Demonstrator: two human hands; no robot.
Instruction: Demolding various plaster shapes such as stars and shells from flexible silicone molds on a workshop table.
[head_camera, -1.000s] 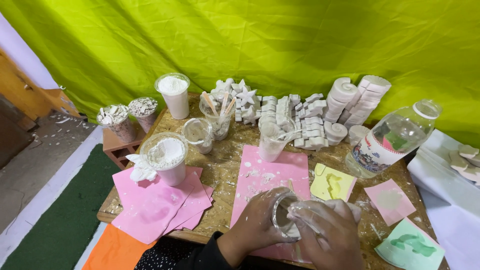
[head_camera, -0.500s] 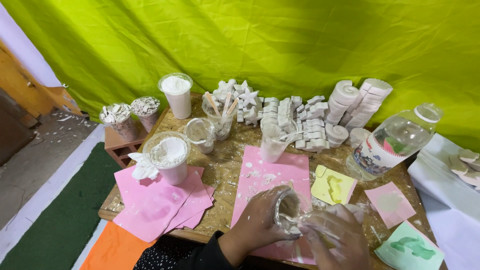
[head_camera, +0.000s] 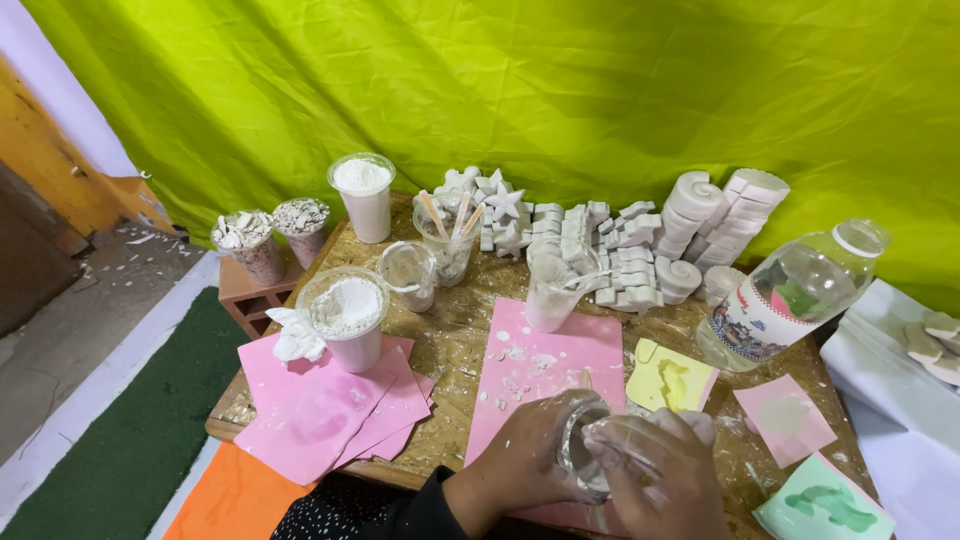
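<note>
Near table edge, over the pink sheet (head_camera: 545, 375): left hand (head_camera: 520, 465) wraps a small clear plastic cup (head_camera: 580, 455), tilted on its side, fingers curled tight round the wall. Right hand (head_camera: 655, 470) blurred, fingers at the cup's mouth; closed or spread, cannot tell. Cup looks light, thin-walled, likely slick with plaster; best gripped mid-wall, gently

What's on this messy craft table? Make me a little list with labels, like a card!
Left hand: grips a small clear cup
Right hand: over the same cup, blurred
Under the hands: pink sheet
Table: wooden board, speckled white
Back row: white plaster shapes, stars and shells
Left side: cup of white powder
Right side: big clear bottle, tilted
Backdrop: green cloth
</note>
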